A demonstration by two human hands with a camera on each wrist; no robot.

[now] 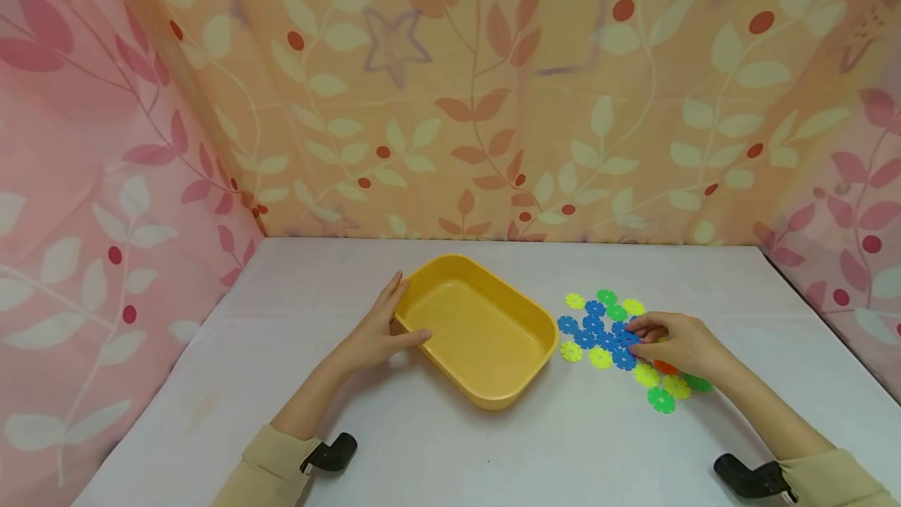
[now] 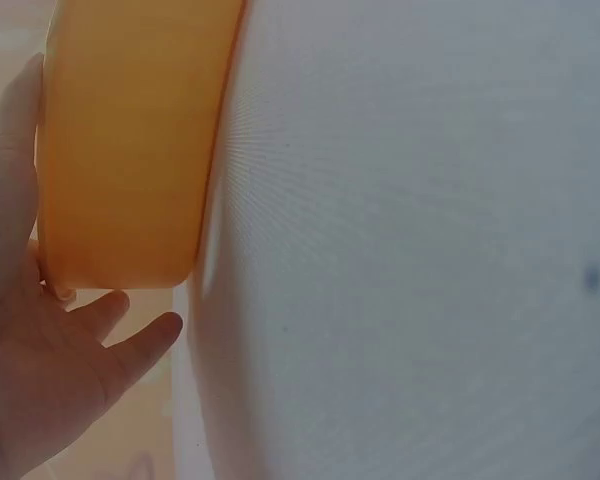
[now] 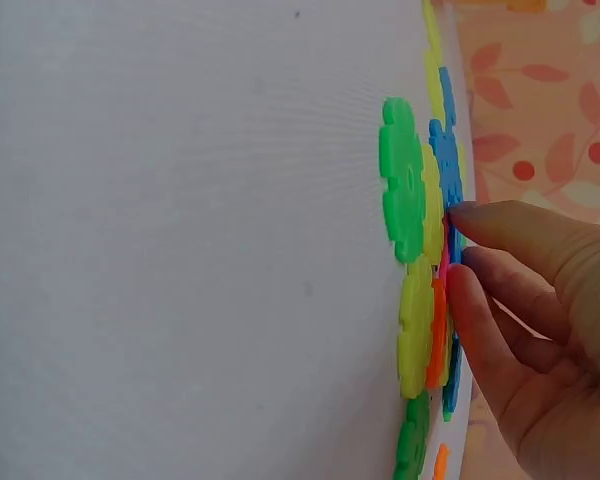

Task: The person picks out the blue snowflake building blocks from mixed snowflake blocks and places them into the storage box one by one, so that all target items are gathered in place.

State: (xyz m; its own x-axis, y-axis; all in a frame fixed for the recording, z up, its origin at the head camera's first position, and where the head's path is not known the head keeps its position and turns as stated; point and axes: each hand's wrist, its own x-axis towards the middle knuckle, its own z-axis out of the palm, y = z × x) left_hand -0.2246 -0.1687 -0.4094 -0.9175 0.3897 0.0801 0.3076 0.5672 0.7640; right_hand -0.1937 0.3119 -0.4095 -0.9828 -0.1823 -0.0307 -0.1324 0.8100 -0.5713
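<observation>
A yellow plastic tub (image 1: 479, 335) stands at a slant on the white table. At its left corner my left hand (image 1: 376, 335) holds it, thumb over the rim and fingers spread along the outer wall. To the right of the tub lies a loose patch of flat, notched plastic snowflake discs. Blue discs (image 1: 593, 325) make up its middle. Over the patch's right part, my right hand (image 1: 679, 343) pinches a blue disc (image 3: 455, 240) between thumb and fingertips, low among the others. The palm and fingers partly cover the discs beneath.
Yellow discs (image 1: 601, 357), green discs (image 1: 662, 400) and an orange disc (image 1: 665, 367) lie around the blue ones, some overlapping. The white tabletop (image 1: 422, 444) ends at a patterned curtain (image 1: 450, 139) behind. Black wrist mounts (image 1: 334, 452) sit at both sleeves.
</observation>
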